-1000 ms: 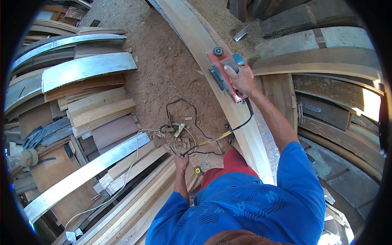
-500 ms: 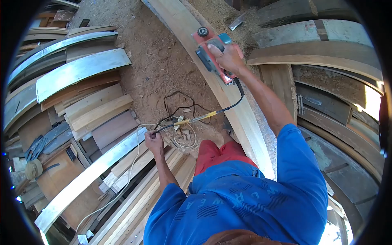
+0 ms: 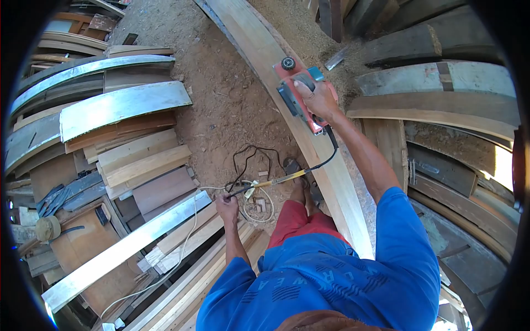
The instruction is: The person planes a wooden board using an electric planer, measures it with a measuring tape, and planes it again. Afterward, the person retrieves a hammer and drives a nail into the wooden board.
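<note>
Atop the long pale wooden plank, a red electric planer with a round black knob and a teal side part is positioned, gripped from above by the right hand. Key relation: planer's long axis is set roughly parallel to the plank's, knob end pointed away from the body, cable end toward it. Sole contact with the wood can't be confirmed from overhead. Thumb is laid over the handle; the other fingers look wrapped round it, mostly hidden. Right arm is extended forward, elbow only slightly bent, forearm angled in from the plank's right side. Right hand is the nearer one; from the left hand the planer lies ahead and to the right, well apart. By the left hand, a black power cable with a yellow-wrapped length is pinched in curled fingers; exact fingertip placement is too small to tell. Cable is routed from the planer's rear across the plank, then over the brown dirt floor to that hand. Left arm is bent, held out beside the stacked pale timber strips.
</note>
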Tool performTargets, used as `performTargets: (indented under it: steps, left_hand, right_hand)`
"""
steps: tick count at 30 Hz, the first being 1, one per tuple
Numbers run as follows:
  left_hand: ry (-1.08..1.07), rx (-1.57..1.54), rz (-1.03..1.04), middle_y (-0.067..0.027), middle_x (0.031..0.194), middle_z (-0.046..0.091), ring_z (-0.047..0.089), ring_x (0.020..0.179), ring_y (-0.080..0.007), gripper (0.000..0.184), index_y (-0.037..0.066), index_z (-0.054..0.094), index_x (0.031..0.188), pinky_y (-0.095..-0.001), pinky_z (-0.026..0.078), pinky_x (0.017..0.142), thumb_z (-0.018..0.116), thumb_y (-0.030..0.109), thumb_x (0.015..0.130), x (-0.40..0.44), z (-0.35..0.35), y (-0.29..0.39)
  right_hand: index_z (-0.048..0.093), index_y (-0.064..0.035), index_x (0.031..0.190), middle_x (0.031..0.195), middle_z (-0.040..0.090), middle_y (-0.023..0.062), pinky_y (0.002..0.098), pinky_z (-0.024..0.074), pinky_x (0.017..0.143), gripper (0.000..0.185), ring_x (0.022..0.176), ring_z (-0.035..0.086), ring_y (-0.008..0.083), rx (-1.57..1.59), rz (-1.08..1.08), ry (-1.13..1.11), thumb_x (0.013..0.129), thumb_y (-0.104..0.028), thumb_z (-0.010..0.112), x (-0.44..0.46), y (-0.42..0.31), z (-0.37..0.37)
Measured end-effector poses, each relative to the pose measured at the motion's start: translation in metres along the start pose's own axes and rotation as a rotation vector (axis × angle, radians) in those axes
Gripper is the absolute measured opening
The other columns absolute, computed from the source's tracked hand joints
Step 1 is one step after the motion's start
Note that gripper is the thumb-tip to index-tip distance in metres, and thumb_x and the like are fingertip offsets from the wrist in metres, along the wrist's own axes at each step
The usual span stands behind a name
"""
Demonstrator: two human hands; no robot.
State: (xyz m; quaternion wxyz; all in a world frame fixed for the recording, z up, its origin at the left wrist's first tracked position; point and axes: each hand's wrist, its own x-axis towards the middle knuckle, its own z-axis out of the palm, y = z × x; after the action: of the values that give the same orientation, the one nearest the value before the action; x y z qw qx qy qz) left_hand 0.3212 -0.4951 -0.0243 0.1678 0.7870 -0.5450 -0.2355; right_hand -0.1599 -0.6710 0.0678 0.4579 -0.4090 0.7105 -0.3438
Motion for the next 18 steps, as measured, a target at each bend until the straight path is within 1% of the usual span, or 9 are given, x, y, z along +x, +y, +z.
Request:
performTargets:
  steps: [2, 5, 8, 12, 13, 15, 16, 17, 18]
  left_hand:
    - [-0.031, -0.001, 0.023, -0.0102, 0.07, 0.065, 0.062, 0.063, -0.0189, 0.014, 0.001, 0.066, 0.088, -0.0347, 0.052, 0.065, 0.07, 0.011, 0.079, 0.011, 0.015, -0.014]
    - [-0.067, -0.006, -0.004, -0.0113, 0.072, 0.067, 0.063, 0.064, -0.0195, 0.015, 0.001, 0.066, 0.088, -0.0352, 0.053, 0.066, 0.07, 0.012, 0.079, 0.024, 0.023, 0.002]
    - [-0.127, 0.007, -0.071, -0.0125, 0.075, 0.069, 0.066, 0.067, -0.0209, 0.016, 0.001, 0.066, 0.089, -0.0344, 0.053, 0.067, 0.07, 0.013, 0.079, 0.039, 0.023, 0.015]
    - [-0.173, 0.01, -0.051, -0.0128, 0.076, 0.07, 0.068, 0.069, -0.0207, 0.017, 0.0, 0.067, 0.09, -0.0336, 0.053, 0.068, 0.07, 0.014, 0.079, 0.063, 0.026, 0.023]
    - [-0.171, -0.006, -0.036, -0.01, 0.074, 0.068, 0.065, 0.067, -0.018, 0.016, 0.0, 0.066, 0.089, -0.0318, 0.052, 0.066, 0.069, 0.012, 0.08, 0.071, 0.029, 0.019]
    - [-0.185, -0.026, -0.019, -0.0045, 0.071, 0.065, 0.059, 0.064, -0.0125, 0.012, 0.001, 0.065, 0.089, -0.0281, 0.049, 0.063, 0.069, 0.009, 0.082, 0.082, 0.034, 0.009]
    - [-0.187, -0.02, -0.061, -0.0036, 0.071, 0.064, 0.058, 0.064, -0.011, 0.01, 0.002, 0.064, 0.087, -0.0264, 0.048, 0.063, 0.068, 0.008, 0.083, 0.084, 0.028, 0.029]
    - [-0.206, -0.034, -0.066, -0.0036, 0.071, 0.064, 0.058, 0.064, -0.011, 0.009, 0.002, 0.064, 0.087, -0.0265, 0.048, 0.063, 0.068, 0.009, 0.083, 0.085, 0.028, 0.027]
    - [-0.219, -0.052, -0.067, -0.0035, 0.071, 0.064, 0.058, 0.064, -0.011, 0.009, 0.002, 0.063, 0.087, -0.0267, 0.048, 0.063, 0.068, 0.009, 0.083, 0.093, 0.031, 0.024]
  right_hand:
    - [0.073, -0.0022, 0.109, 0.083, 0.071, 0.0218, 0.0457, 0.0544, 0.075, 0.071, 0.079, 0.073, 0.0351, 0.01, -0.029, -0.004, 0.09, -0.069, 0.057, 0.005, -0.012, -0.002]
    - [0.073, -0.0044, 0.111, 0.083, 0.071, 0.0204, 0.0459, 0.054, 0.075, 0.069, 0.08, 0.072, 0.0349, -0.023, -0.128, 0.095, 0.091, -0.068, 0.056, 0.035, 0.006, 0.01]
    - [0.07, -0.0033, 0.118, 0.093, 0.072, 0.0236, 0.0463, 0.0527, 0.083, 0.069, 0.089, 0.07, 0.0374, -0.026, 0.069, -0.053, 0.092, -0.066, 0.057, 0.043, -0.019, 0.002]
    - [0.069, -0.0021, 0.118, 0.096, 0.071, 0.0255, 0.0457, 0.0519, 0.085, 0.068, 0.093, 0.07, 0.0379, -0.003, -0.079, 0.067, 0.092, -0.064, 0.058, 0.07, -0.017, 0.013]
    - [0.07, -0.0018, 0.117, 0.095, 0.071, 0.0252, 0.0455, 0.052, 0.084, 0.068, 0.092, 0.07, 0.0377, -0.019, -0.074, 0.083, 0.092, -0.064, 0.058, 0.078, -0.022, 0.015]
    - [0.068, -0.0022, 0.103, 0.081, 0.066, 0.0174, 0.0418, 0.0495, 0.072, 0.061, 0.077, 0.065, 0.0298, -0.028, -0.08, 0.101, 0.093, -0.062, 0.058, 0.087, -0.026, 0.019]
    - [0.065, -0.003, 0.09, 0.069, 0.06, 0.0099, 0.0383, 0.0467, 0.061, 0.057, 0.064, 0.061, 0.022, -0.023, -0.111, 0.11, 0.094, -0.06, 0.059, 0.096, -0.034, 0.018]
    - [0.063, -0.0038, 0.076, 0.057, 0.055, 0.0024, 0.0348, 0.0439, 0.049, 0.058, 0.05, 0.056, 0.0143, -0.018, -0.141, 0.12, 0.095, -0.058, 0.06, 0.101, -0.038, 0.017]
    - [0.063, -0.0036, 0.076, 0.057, 0.055, 0.0027, 0.0349, 0.0441, 0.05, 0.058, 0.05, 0.056, 0.0146, -0.004, -0.158, 0.122, 0.095, -0.059, 0.059, 0.107, -0.041, 0.017]
